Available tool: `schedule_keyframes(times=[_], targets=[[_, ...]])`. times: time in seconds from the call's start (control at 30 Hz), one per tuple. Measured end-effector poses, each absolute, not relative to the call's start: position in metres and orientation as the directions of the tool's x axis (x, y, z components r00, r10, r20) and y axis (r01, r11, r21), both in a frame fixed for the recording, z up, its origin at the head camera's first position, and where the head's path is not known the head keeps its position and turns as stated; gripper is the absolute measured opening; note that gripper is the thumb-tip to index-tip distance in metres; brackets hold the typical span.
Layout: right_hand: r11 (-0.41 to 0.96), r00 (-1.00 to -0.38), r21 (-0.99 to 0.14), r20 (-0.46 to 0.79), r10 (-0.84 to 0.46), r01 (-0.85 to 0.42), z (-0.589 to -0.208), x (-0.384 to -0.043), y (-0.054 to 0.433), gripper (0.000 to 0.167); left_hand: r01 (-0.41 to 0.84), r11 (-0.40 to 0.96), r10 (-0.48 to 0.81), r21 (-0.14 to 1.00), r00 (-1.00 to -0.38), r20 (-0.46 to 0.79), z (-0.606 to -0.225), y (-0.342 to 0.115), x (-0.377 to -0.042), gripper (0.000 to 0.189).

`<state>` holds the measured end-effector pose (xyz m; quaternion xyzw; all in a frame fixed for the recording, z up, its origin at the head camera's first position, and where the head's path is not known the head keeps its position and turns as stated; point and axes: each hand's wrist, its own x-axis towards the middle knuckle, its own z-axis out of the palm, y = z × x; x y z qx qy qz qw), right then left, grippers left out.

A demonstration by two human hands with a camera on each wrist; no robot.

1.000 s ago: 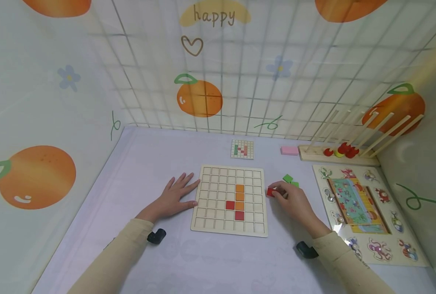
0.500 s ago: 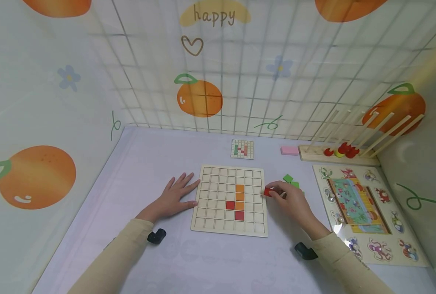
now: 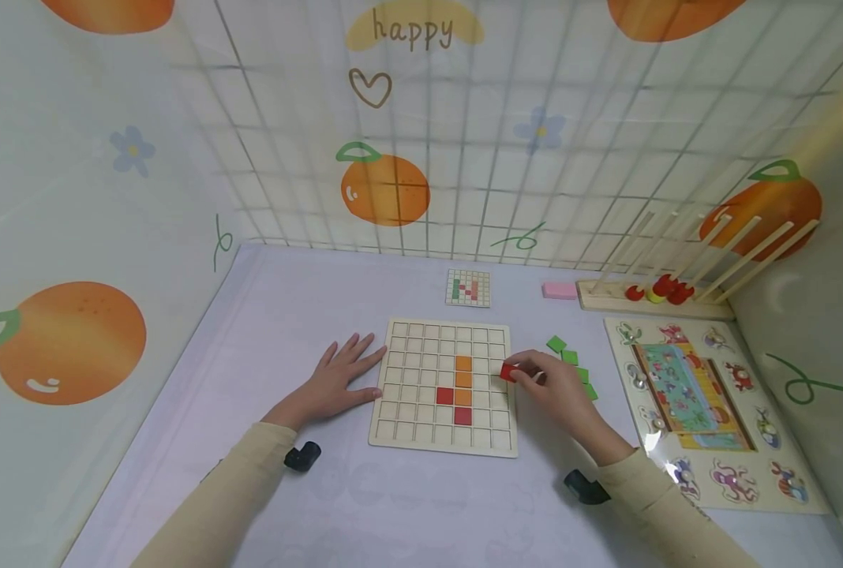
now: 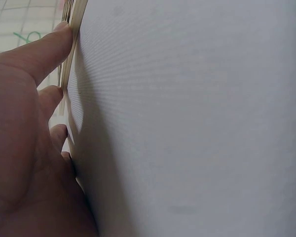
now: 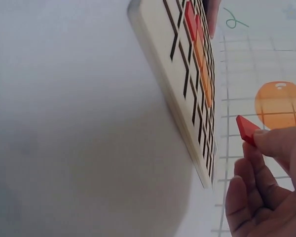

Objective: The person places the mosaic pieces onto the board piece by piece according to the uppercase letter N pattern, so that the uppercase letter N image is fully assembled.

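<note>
A wooden grid board lies mid-table, with three orange tiles in one column and two red tiles set in its squares. My left hand lies flat with fingers spread, thumb and fingertips at the board's left edge; the left wrist view shows the thumb on that edge. Between thumb and finger, my right hand pinches a red square tile. That tile is raised above the board's right edge, and the right wrist view shows it tilted and apart from the board.
Several green tiles lie right of the board. Behind it are a small pattern card and a pink block. A wooden peg rack with red and yellow beads and a picture puzzle board stand at the right.
My right hand has moved left with the red tile, from beside the board to over its right edge. More green tiles show behind it. The left hand has stayed put.
</note>
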<state>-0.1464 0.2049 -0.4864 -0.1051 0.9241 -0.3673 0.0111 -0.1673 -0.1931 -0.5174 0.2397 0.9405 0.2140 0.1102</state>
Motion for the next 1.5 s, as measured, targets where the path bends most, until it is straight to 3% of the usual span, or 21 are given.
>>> schedule_keyframes(times=[1.5], targets=[[0.608,-0.946,-0.76,0.026,-0.323,-0.229,-0.492,-0.155,0.137,0.016,0.402,0.799,0.495,0.446,-0.862,-0.11,-0.521,-0.194,-0.169,0.079]])
